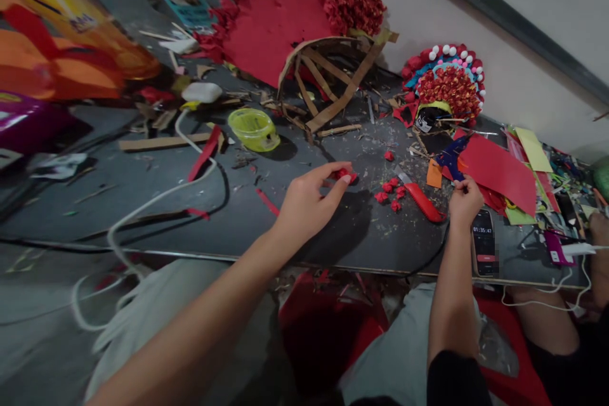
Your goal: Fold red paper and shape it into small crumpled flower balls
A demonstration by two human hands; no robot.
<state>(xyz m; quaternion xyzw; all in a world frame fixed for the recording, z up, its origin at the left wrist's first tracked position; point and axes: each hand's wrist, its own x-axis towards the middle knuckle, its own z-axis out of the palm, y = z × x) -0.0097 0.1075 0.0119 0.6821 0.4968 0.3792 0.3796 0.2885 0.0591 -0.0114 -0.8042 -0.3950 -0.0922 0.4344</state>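
My left hand [309,200] pinches a small crumpled red paper flower [346,175] between thumb and fingertips, just above the dark table. On the right, my right hand [465,202] is closed on what looks like a dark blue glue gun [451,157], beside the red paper sheets. Several similar red paper flowers [390,188] lie between the two hands. Next to them rests a red-handled utility knife [422,202], its blade showing. A phone [484,242] with a running timer lies below my right hand.
Behind stand a large red headdress with a cardboard-strip frame [328,79] and a smaller decorated one [450,85]. A yellow-green plastic cup [254,129], a white cable [157,187] and paper scraps lie to the left. Red paper [499,171] and another person's arm [598,247] are at right.
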